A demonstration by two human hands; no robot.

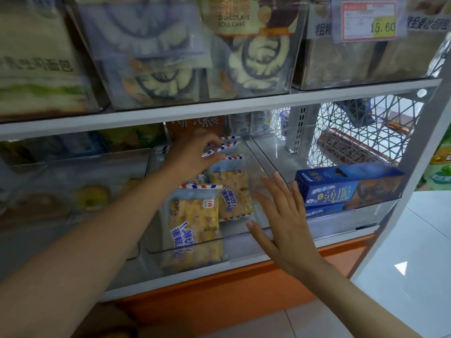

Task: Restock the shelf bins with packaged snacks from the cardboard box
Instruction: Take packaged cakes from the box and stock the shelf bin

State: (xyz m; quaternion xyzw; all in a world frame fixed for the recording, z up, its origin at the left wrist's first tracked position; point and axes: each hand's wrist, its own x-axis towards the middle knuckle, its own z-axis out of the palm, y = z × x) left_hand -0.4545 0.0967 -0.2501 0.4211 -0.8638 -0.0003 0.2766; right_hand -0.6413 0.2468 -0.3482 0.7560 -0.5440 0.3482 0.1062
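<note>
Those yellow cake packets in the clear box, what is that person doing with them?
A person is filling a shelf. The left hand reaches deep into the middle clear bin and grips a striped-edged packet at the back. Two more sliced cake packets already lie in front of it. The right hand rests open and flat against the bin's front corner. Blue cookie boxes sit in the next bin.
</note>
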